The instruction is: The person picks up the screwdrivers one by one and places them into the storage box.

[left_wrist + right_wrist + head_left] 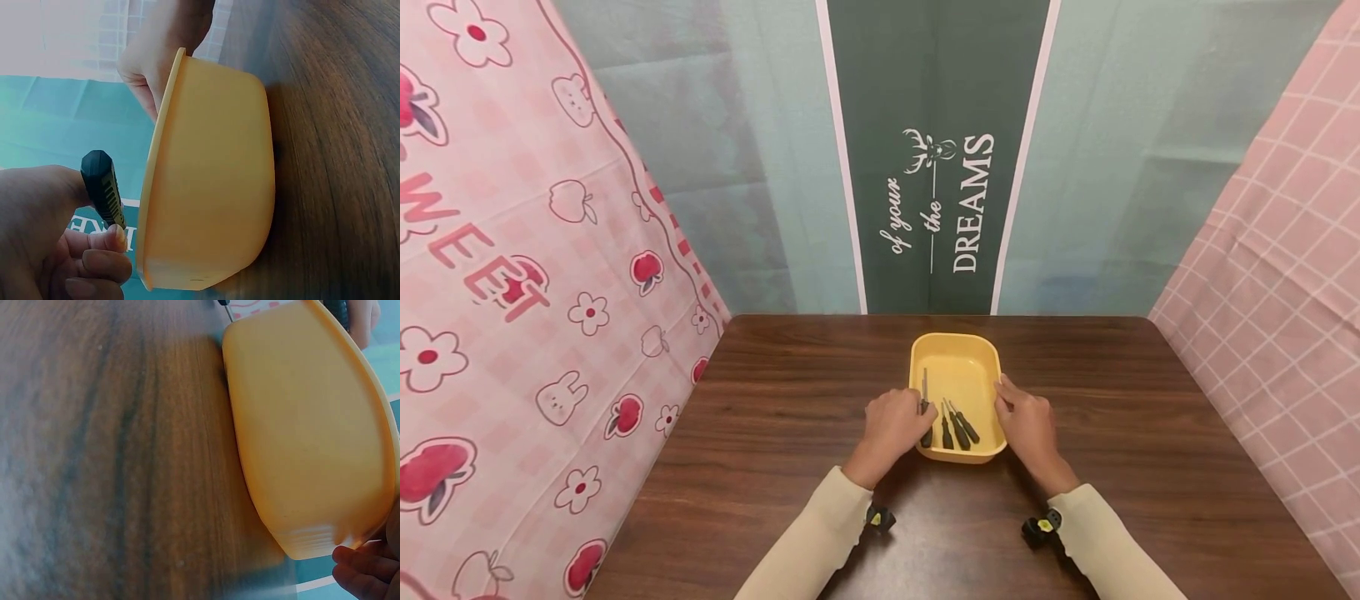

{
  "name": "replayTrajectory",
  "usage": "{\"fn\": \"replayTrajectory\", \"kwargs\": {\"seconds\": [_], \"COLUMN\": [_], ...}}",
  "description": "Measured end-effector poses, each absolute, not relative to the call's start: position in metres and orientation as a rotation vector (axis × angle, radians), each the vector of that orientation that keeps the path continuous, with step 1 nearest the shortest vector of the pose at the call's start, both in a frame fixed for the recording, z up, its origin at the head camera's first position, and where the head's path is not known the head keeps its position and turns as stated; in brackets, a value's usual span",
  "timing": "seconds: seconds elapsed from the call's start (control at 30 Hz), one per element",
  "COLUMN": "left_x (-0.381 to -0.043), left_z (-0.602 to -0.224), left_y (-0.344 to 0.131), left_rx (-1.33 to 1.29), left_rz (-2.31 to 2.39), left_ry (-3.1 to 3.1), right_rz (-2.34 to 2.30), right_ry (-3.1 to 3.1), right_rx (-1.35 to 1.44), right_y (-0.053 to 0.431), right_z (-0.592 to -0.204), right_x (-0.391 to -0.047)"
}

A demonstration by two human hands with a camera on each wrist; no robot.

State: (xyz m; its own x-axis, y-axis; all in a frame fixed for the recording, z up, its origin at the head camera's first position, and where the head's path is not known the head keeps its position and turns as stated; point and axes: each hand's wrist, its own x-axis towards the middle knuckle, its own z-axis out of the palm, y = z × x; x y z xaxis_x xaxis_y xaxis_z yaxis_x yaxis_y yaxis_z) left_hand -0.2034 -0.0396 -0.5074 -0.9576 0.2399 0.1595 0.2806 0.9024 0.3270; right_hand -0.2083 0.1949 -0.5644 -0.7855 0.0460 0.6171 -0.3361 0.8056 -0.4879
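Note:
A yellow plastic bin [973,379] stands on the table. My left hand [895,425] is above its left rim and grips a screwdriver by the dark handle [103,187]; the thin metal shaft [925,382] points away from me. On the bin's right side, my right hand [1032,427] holds the rim, with its fingertips [353,565] against the outer wall. Three smaller dark-handled screwdrivers [959,429] lie side by side at the bin's near end, shafts pointing to the far end.
The dark wood-grain table [790,400] reaches back to a green and teal cloth [925,283]. A pink patterned cloth [587,350] hangs on the left, and a pink checked cloth [1285,292] on the right.

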Motion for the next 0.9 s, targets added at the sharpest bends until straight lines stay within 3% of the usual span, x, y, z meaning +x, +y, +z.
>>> {"fn": "replayTrajectory", "kwargs": {"seconds": [0.9], "left_x": [-0.202], "left_z": [-0.509], "left_y": [-0.026], "left_rx": [-0.460], "left_rz": [-0.482], "left_ry": [-2.924], "right_rz": [0.797], "right_ry": [-2.394], "right_rx": [0.205], "right_y": [0.195], "right_z": [-0.560], "right_x": [-0.206]}}
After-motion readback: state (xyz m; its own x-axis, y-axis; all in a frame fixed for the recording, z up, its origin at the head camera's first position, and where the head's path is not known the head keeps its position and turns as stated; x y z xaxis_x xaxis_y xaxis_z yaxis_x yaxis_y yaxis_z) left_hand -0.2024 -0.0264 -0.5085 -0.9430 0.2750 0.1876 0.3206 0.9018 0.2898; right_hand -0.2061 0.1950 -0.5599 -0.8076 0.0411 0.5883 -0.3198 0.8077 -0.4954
